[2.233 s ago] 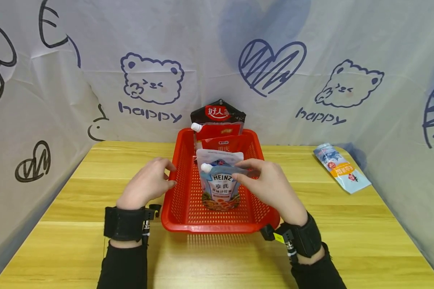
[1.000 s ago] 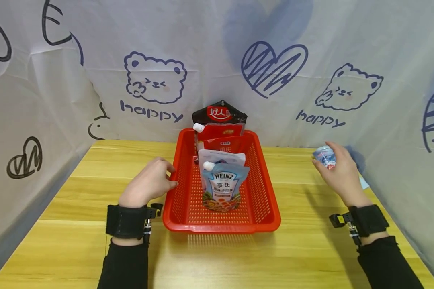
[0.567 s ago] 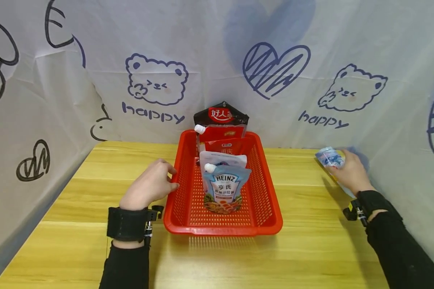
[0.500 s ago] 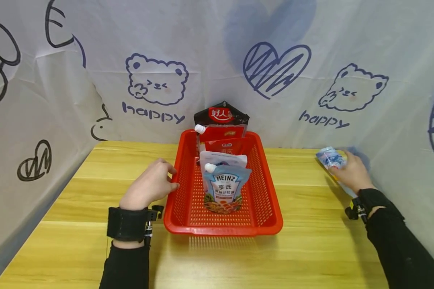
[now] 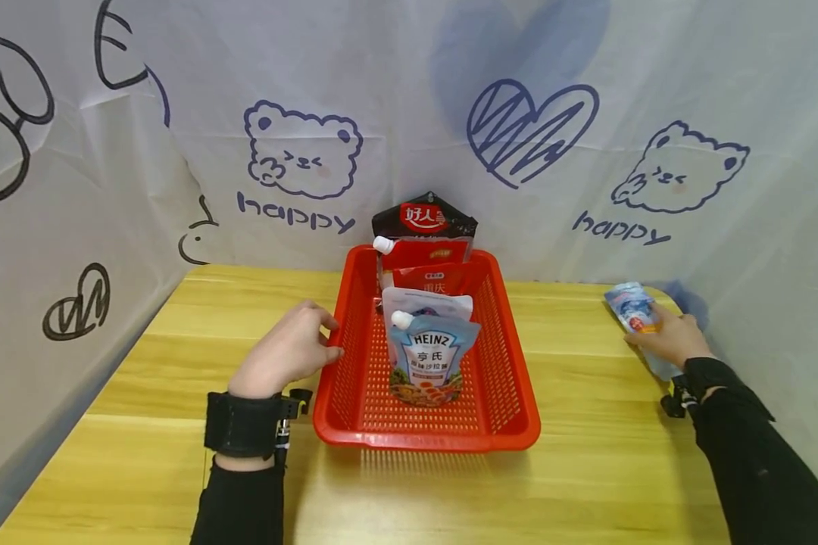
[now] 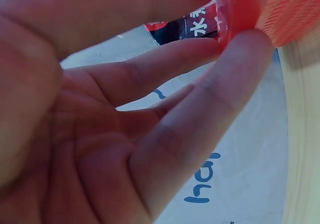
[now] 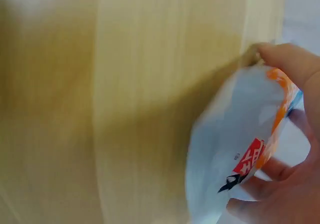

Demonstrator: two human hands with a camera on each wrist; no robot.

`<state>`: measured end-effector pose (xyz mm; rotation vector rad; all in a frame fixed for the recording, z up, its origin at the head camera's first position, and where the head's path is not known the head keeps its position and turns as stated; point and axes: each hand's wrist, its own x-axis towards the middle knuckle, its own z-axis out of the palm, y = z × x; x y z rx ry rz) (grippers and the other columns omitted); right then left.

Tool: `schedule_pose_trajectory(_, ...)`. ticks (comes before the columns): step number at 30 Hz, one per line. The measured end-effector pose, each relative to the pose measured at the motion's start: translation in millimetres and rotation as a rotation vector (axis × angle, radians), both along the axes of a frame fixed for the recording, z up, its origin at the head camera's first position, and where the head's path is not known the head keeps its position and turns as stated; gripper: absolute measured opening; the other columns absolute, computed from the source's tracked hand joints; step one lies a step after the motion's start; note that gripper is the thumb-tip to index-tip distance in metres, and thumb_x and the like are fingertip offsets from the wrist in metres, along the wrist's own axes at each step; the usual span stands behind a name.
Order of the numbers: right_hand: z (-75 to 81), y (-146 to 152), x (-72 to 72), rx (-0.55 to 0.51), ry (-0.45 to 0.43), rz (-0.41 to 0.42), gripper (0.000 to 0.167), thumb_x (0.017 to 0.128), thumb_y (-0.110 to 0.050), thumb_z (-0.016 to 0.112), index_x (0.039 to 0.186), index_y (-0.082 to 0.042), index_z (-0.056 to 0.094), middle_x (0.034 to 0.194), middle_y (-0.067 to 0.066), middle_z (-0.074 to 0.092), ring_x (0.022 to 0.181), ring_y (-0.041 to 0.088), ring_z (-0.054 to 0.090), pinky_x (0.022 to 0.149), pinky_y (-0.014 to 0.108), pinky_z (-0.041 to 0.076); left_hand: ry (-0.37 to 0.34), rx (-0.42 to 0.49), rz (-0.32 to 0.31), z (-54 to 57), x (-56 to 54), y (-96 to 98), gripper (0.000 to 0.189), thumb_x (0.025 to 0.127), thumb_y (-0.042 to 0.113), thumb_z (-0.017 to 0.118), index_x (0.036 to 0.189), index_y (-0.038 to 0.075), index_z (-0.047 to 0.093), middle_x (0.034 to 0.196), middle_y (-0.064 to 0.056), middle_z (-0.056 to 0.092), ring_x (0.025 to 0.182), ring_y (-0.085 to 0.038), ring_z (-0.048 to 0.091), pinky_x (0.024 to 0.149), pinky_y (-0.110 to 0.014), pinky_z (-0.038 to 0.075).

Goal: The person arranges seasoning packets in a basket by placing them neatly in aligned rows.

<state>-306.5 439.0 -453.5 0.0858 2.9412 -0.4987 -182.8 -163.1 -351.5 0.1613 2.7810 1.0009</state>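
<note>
My left hand (image 5: pixel 282 350) holds the left rim of a red plastic basket (image 5: pixel 426 441); in the left wrist view its fingers (image 6: pixel 240 68) meet the red edge. At the right, my right hand (image 5: pixel 675 337) grips a light-blue pouch (image 5: pixel 632 303) with an orange band. In the right wrist view the pouch (image 7: pixel 230 129) is bent between thumb and fingers, its lower end tilted over the wood. Inside the basket, a Heinz salad dressing pouch (image 5: pixel 431 363) with a white cap stands in front of a pale pouch (image 5: pixel 391 303).
Behind those, a red pouch (image 5: pixel 443 280) and a tall black-and-red pouch (image 5: pixel 423 219) lean towards the basket's back. The wooden table (image 5: pixel 586 454) ends at white cloth walls (image 5: pixel 409 91) with drawings, behind and at both sides.
My right hand has left the Heinz pouch, moved right to the light-blue pouch and taken hold of it; the pouch has turned slightly. My left hand stays at the basket rim.
</note>
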Motion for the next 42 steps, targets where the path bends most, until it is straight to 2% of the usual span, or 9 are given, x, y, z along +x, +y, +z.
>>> schedule_pose_trajectory(5,7.4,-12.1,3.7,-0.045,-0.016,-0.032,0.106,0.089,-0.041,0.073,0.161,0.006,0.011,0.138,0.057,0.025,0.115,0.065,0.032,0.086,0.072,0.043,-0.009,0.02,-0.014,0.3,-2.2,-0.5,0.04,0.092,0.0,0.074,0.128,-0.01,0.062,0.126,-0.025,0.055,0.095,-0.03,0.07,0.073,-0.036,0.063)
schedule_pose_trajectory(9,10.0,-20.6,7.7,-0.08,-0.037,-0.014,0.105,0.091,-0.04,0.071,0.161,0.007,0.008,0.138,0.048,0.039,0.108,0.053,0.047,0.083,0.056,0.049,-0.007,0.035,-0.025,-2.3,-4.8,-2.1,0.044,0.093,0.003,0.074,0.132,-0.009,0.06,0.129,-0.025,0.055,0.097,-0.029,0.07,0.074,-0.036,0.064)
schedule_pose_trajectory(12,10.4,-25.9,12.9,-0.103,-0.02,-0.004,0.102,0.093,-0.039,0.07,0.16,0.009,0.011,0.137,0.045,0.044,0.101,0.046,0.053,0.078,0.045,0.049,0.001,0.045,-0.034,-4.8,-7.1,-3.1,0.048,0.093,0.005,0.075,0.135,-0.009,0.059,0.132,-0.025,0.056,0.097,-0.029,0.07,0.075,-0.037,0.064)
schedule_pose_trajectory(17,12.4,-34.8,25.8,-0.125,0.058,-0.002,0.092,0.095,-0.04,0.071,0.158,0.008,0.026,0.137,0.044,0.048,0.104,0.045,0.054,0.083,0.045,0.047,-0.007,0.082,-0.048,-8.7,-9.9,-3.6,0.053,0.093,0.006,0.076,0.14,-0.008,0.055,0.135,-0.027,0.055,0.1,-0.031,0.07,0.074,-0.038,0.064)
schedule_pose_trajectory(24,18.7,-53.1,44.7,-0.172,0.09,-0.003,0.084,0.096,-0.04,0.071,0.158,0.002,0.035,0.135,0.041,0.052,0.102,0.041,0.055,0.078,0.037,0.047,0.002,0.086,-0.039,-10.2,-10.5,-3.4,0.052,0.093,0.004,0.074,0.14,-0.009,0.055,0.135,-0.027,0.053,0.102,-0.033,0.07,0.076,-0.039,0.064)
schedule_pose_trajectory(29,27.1,-68.3,58.5,-0.184,0.166,-0.001,0.079,0.097,-0.037,0.07,0.159,-0.001,0.036,0.134,0.041,0.052,0.1,0.041,0.056,0.073,0.034,0.047,0.005,0.083,-0.032,-11.2,-9.6,-4.0,0.051,0.093,0.003,0.073,0.14,-0.009,0.055,0.134,-0.027,0.054,0.103,-0.035,0.069,0.075,-0.039,0.065)
schedule_pose_trajectory(34,43.2,-87.0,73.0,-0.22,0.264,-0.009,0.075,0.097,-0.03,0.07,0.16,-0.006,0.037,0.14,0.042,0.049,0.106,0.044,0.055,0.077,0.039,0.05,-0.004,0.089,-0.036,-11.5,-9.4,-4.2,0.052,0.093,0.002,0.072,0.14,-0.01,0.054,0.133,-0.027,0.053,0.103,-0.034,0.069,0.075,-0.039,0.065)
schedule_pose_trajectory(38,60.4,-103.8,87.1,-0.277,0.375,0.017,0.07,0.095,-0.022,0.071,0.158,-0.01,0.042,0.143,0.04,0.05,0.107,0.042,0.055,0.074,0.028,0.049,-0.002,0.09,-0.037,-11.1,-9.3,-4.1,0.051,0.093,0.001,0.071,0.14,-0.01,0.054,0.134,-0.028,0.053,0.103,-0.034,0.069,0.075,-0.039,0.065)
schedule_pose_trajectory(42,76.8,-122.5,102.5,-0.319,0.473,0.051,0.068,0.093,-0.017,0.072,0.156,-0.011,0.047,0.143,0.037,0.053,0.104,0.041,0.056,0.068,0.015,0.043,0.005,0.083,-0.039,-11.1,-9.6,-4.2,0.051,0.093,0.001,0.071,0.14,-0.01,0.055,0.133,-0.027,0.053,0.101,-0.034,0.069,0.075,-0.038,0.064)
